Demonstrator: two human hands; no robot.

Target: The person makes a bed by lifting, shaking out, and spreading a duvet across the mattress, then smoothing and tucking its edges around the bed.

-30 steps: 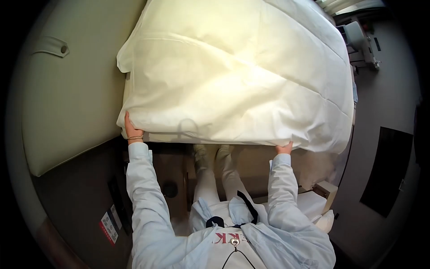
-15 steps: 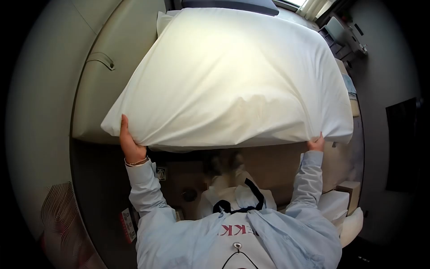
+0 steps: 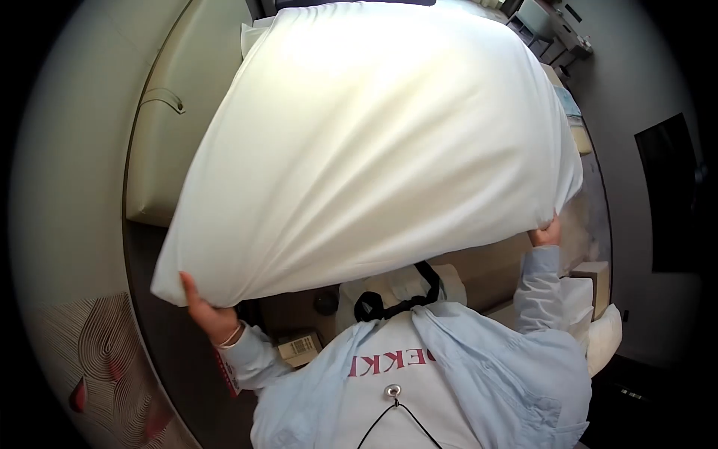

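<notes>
A large white duvet [image 3: 359,142] spreads across the bed in front of me, its near edge raised and slanting lower on the left. My left hand [image 3: 212,314] grips that edge by its left corner, thumb on top and the other fingers hidden beneath. Further right, my right hand [image 3: 546,230] is closed on the same edge near the other corner. Long diagonal folds run through the cloth between both hands. A bit of white pillow [image 3: 250,39] peeks out at the far left.
A padded headboard [image 3: 161,165] borders the bed on the left. Below my left arm is a small box [image 3: 299,349]. White bedding [image 3: 604,340] lies low on the right, beside a box [image 3: 591,280]. A dark screen [image 3: 668,193] hangs on the right wall. A chair [image 3: 532,21] stands far back.
My left hand has drawn its corner down and left, closer to my body. The right hand has shifted slightly right and up. The duvet's near edge now slants, with diagonal folds.
</notes>
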